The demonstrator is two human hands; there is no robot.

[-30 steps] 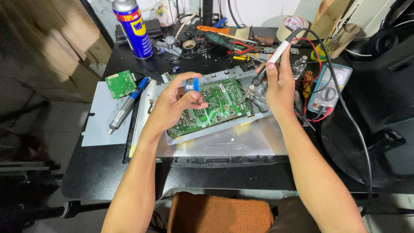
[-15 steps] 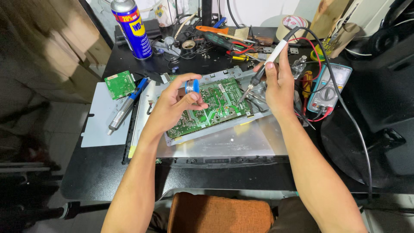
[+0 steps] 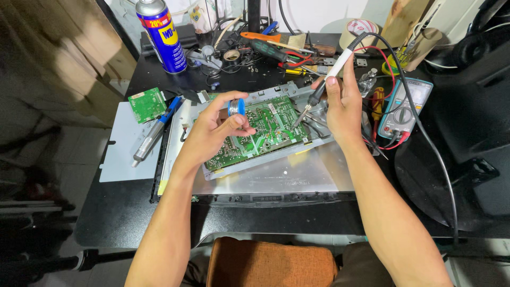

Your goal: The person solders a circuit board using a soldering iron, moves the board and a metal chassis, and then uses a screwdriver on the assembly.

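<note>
Black desk (image 3: 133, 212); both hands raised over circuit board (image 3: 260, 133), soldering iron (image 3: 329, 79) tilted.

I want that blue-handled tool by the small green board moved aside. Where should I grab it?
Grip the desoldering pump around its grey barrel mid-length, coming from above: it lies flat and slanted on the pale sheet, clear on both sides, blue end against the small green board.

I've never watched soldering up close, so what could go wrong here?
The soldering iron in the right hand has its tip near the left hand holding the solder spool; a slip might burn fingers. Its cord loops past the multimeter and could snag. The spray can stands nearby.
</note>
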